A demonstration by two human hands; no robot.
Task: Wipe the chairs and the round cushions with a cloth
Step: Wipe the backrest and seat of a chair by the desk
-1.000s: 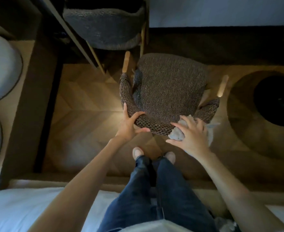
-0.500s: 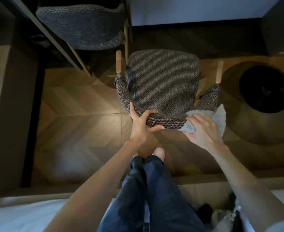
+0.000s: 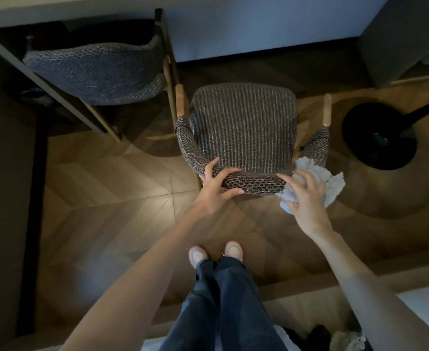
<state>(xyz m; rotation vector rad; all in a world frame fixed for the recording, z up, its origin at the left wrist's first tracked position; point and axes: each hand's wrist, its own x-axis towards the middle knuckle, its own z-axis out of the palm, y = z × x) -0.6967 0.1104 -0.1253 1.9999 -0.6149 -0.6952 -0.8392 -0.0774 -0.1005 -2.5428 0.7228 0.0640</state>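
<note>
Head view: left hand (image 3: pixel 216 190) clamping the chair (image 3: pixel 243 127), our right hand (image 3: pixel 307 201) swept the gripped cloth (image 3: pixel 333 182) to 4 o'clock; backrest (image 3: pixel 255 184) nearly wiped.

The right hand (image 3: pixel 307 198) has slid the cloth (image 3: pixel 333 182) rightward along the curved back of the chair (image 3: pixel 243 127). A second ago it pressed near the middle of the rim, close to the left hand (image 3: pixel 214 190); now it sits at the right corner, where the back meets the armrest. More of the cloth shows, its ragged edge spreading out past the fingers (image 3: pixel 288 178). The view has swung too: the pale round cushions at the left edge have gone out of sight, and both shoes (image 3: pixel 198 255) now show whole, further back from the chair.
</note>
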